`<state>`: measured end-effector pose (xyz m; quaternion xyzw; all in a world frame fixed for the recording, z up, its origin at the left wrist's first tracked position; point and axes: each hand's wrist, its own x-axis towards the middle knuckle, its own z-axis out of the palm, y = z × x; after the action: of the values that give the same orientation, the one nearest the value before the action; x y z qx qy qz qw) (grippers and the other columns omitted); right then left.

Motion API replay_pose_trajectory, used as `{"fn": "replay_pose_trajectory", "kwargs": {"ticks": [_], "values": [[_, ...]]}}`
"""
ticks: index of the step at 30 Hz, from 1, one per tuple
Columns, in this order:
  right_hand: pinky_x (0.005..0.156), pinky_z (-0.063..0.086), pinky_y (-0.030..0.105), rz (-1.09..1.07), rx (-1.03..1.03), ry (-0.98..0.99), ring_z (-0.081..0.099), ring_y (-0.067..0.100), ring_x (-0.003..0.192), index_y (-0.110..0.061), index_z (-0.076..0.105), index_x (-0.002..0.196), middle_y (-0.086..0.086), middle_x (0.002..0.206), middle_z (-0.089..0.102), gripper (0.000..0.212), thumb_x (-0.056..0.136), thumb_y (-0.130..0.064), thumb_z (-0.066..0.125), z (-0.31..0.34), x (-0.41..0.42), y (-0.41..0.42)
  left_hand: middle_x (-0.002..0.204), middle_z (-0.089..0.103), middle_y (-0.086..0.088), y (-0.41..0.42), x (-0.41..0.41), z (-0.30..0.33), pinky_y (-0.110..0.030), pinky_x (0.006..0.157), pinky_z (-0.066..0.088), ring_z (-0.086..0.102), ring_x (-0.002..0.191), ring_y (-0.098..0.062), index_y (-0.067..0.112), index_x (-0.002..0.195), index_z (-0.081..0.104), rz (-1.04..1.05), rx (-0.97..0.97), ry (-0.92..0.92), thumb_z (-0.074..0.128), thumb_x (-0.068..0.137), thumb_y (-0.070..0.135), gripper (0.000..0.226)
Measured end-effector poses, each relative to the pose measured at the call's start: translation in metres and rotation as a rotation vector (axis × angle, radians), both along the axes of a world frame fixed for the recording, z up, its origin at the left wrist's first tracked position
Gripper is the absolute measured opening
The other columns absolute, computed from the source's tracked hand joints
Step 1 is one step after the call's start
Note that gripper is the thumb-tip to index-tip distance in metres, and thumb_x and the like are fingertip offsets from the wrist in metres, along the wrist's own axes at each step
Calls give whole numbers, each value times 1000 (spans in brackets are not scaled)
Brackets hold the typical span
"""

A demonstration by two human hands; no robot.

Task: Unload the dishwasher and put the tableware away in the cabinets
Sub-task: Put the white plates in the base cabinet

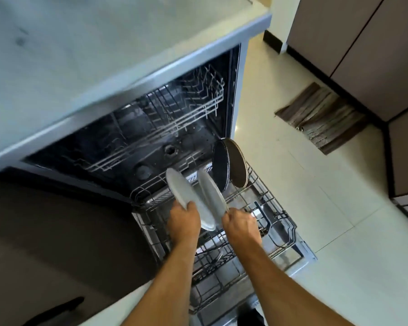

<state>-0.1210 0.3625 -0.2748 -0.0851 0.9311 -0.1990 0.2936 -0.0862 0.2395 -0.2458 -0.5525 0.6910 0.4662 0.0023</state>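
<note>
My left hand [184, 216] grips one white plate [179, 188], my right hand [239, 222] another white plate [211, 191], both over the pulled-out lower rack [278, 217]. I should lift them straight up, apart, clear of the two dark plates [231, 163] standing at the rack's far edge.

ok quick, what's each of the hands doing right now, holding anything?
Left hand: gripping the lower edge of a white plate.
Right hand: gripping the lower edge of a second white plate.

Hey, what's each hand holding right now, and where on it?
The left hand grips one white plate by its near rim; the right hand grips a second white plate likewise.
</note>
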Motion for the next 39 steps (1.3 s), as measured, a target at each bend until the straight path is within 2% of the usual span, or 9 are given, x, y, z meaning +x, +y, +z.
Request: {"fn": "replay_pose_trajectory", "kwargs": {"ticks": [5, 10, 16, 19, 23, 27, 30, 33, 39], "values": [[73, 51, 35, 78, -39, 175, 64, 26, 86, -13, 57, 108, 5, 93, 63, 28, 105, -26, 33, 77, 41, -8, 103, 67, -6, -11, 45, 77, -49, 82, 58, 65, 89, -27, 22, 106, 59, 282, 195, 240, 59, 90, 21, 16], [69, 59, 38, 17, -80, 347, 68, 20, 81, -36, 53, 121, -7, 111, 67, 24, 105, -39, 35, 163, 76, -16, 107, 63, -4, -27, 92, 158, -34, 65, 58, 62, 95, -23, 20, 119, 57, 346, 243, 465, 57, 94, 14, 26], [80, 56, 41, 20, -275, 516, 68, 30, 94, -37, 47, 139, -7, 141, 53, 36, 104, -39, 38, 251, 118, -22, 108, 62, -6, -43, 159, 244, -35, 61, 55, 61, 89, -18, 21, 118, 56, 461, 359, 739, 56, 95, 7, 26], [84, 54, 40, 37, -448, 560, 65, 32, 104, -30, 57, 134, -3, 140, 55, 34, 102, -31, 47, 286, 132, -34, 116, 62, -10, -54, 186, 275, -39, 68, 56, 61, 100, -25, 15, 125, 57, 483, 372, 827, 57, 94, 6, 32], [109, 38, 31, 66, -636, 497, 51, 24, 128, -20, 62, 131, 2, 146, 49, 36, 97, -15, 54, 323, 156, -54, 119, 63, -9, -70, 225, 307, -37, 67, 57, 59, 110, -29, 19, 128, 57, 528, 404, 956, 59, 92, 7, 38], [113, 28, 21, -46, -808, 429, 50, 17, 127, -11, 67, 125, 0, 137, 53, 41, 86, -4, 56, 354, 190, -73, 117, 64, -12, -83, 264, 329, -34, 61, 58, 61, 107, -31, 14, 130, 57, 560, 477, 1071, 60, 90, 6, 42], [109, 42, 28, -136, -969, 366, 56, 14, 120, -12, 73, 115, -2, 128, 59, 31, 87, -7, 60, 371, 214, -87, 117, 65, -13, -91, 294, 338, -38, 71, 58, 63, 104, -31, 14, 130, 57, 552, 523, 1120, 60, 89, 6, 42], [97, 51, 29, -233, -1019, 345, 64, 11, 103, -16, 78, 102, -4, 115, 68, 23, 86, -31, 75, 390, 233, -105, 115, 65, -12, -102, 322, 346, -37, 68, 57, 63, 102, -29, 14, 127, 57, 562, 536, 1163, 60, 88, 6, 40], [99, 51, 33, -322, -1102, 324, 60, 20, 113, -16, 72, 110, -1, 117, 62, 29, 82, -16, 79, 415, 267, -131, 106, 65, -8, -117, 367, 360, -37, 70, 55, 64, 92, -25, 14, 127, 56, 594, 527, 1237, 57, 91, 5, 36]]}}
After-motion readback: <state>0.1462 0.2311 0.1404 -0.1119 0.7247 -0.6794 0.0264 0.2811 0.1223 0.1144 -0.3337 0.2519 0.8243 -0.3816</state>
